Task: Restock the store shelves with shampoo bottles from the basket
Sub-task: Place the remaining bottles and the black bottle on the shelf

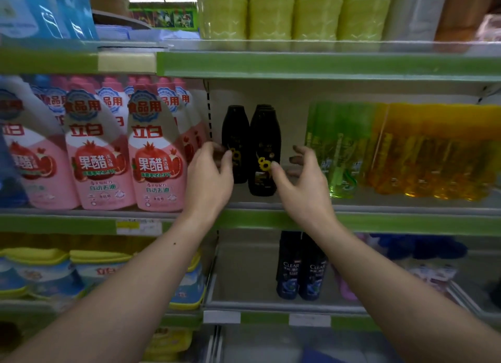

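Observation:
Two black shampoo bottles with sunflower labels stand upright side by side on the middle shelf [379, 223]. More black caps show behind the right one. My left hand [210, 173] is at the left black bottle [238, 127], with its thumb on the front and its curled fingers at the bottle's left edge. My right hand [301, 183] touches the right black bottle [264, 135] with the thumb tip only. Its fingers are spread and sit apart from that bottle, to its right. The basket is not clearly in view.
Pink dish-liquid bottles [154, 159] crowd the shelf to the left, and green [339, 151] and orange bottles [433, 151] stand to the right. Two dark Clear shampoo bottles [298, 270] stand on the lower shelf. Yellow-green packs [271, 10] fill the top shelf. A blurred blue object [320, 356] lies at the bottom edge.

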